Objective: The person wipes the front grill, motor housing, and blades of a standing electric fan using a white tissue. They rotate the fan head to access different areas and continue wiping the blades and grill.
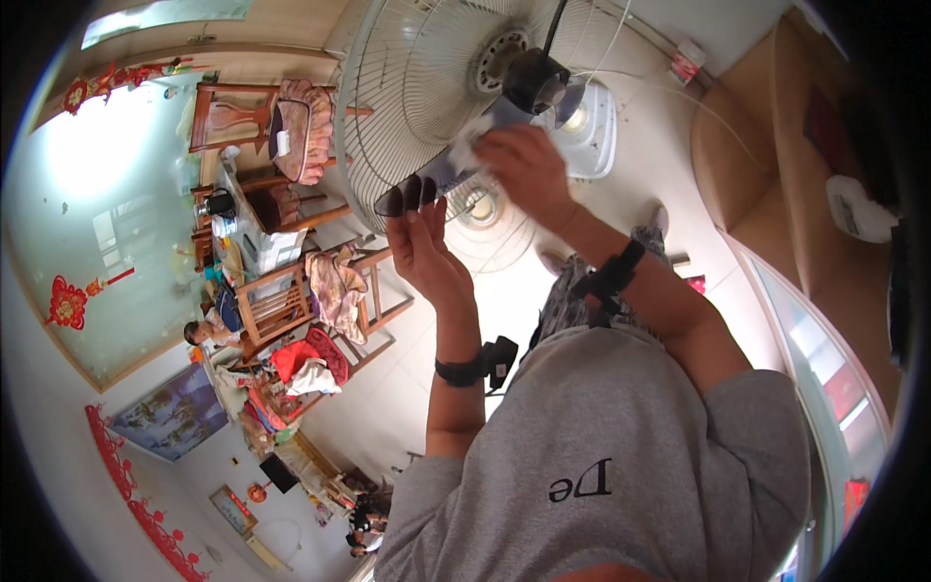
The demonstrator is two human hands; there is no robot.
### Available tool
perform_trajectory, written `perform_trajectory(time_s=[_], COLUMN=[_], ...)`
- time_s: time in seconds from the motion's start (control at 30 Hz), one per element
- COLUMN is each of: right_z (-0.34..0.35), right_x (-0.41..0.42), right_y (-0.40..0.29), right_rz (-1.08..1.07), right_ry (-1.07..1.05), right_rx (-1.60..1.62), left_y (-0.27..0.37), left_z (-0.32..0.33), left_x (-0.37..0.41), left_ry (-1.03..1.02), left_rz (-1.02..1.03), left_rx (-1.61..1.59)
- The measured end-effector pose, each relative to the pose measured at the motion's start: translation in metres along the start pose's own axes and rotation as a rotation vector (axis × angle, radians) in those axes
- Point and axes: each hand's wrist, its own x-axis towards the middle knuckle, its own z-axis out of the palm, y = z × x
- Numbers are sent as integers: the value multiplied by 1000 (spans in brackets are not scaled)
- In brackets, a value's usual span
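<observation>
My left hand (429, 251) grips the outer end of a dark fan blade (444, 174), its fingertips looking dark there. Blurred white cloth or tissue (469, 142) is in my right hand (527, 171) and touches the same blade nearer the hub. The black hub (534, 80) sits in front of a large round wire fan grille (414, 102). Beneath the hands, lower down, another round wire grille (502, 247) is partly visible. Black devices are strapped to both wrists.
A white plastic base (600, 138) stands on the tiled floor beyond the hub. At left are wooden chairs (273, 298) with cloths and a cluttered table (247, 233). Curved wooden shelving (734, 160) is on the right. A thin cord (691, 94) runs across the floor.
</observation>
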Motion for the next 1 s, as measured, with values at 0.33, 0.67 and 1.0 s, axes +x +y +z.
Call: perform_trajectory(time_s=[0.33,0.67,1.0], right_z=[6,11,7], right_x=[-2,20,8], right_y=[-34,-67,-35], right_rz=[284,-91,246], right_ry=[-45,-104,49], right_rx=[182,285,184], left_y=[0,-3,6], left_z=[-1,-19,-1], left_x=[-4,-2,5], left_ry=[-45,50,-4], left_rz=[7,-85,-66], left_rx=[-3,-92,-81])
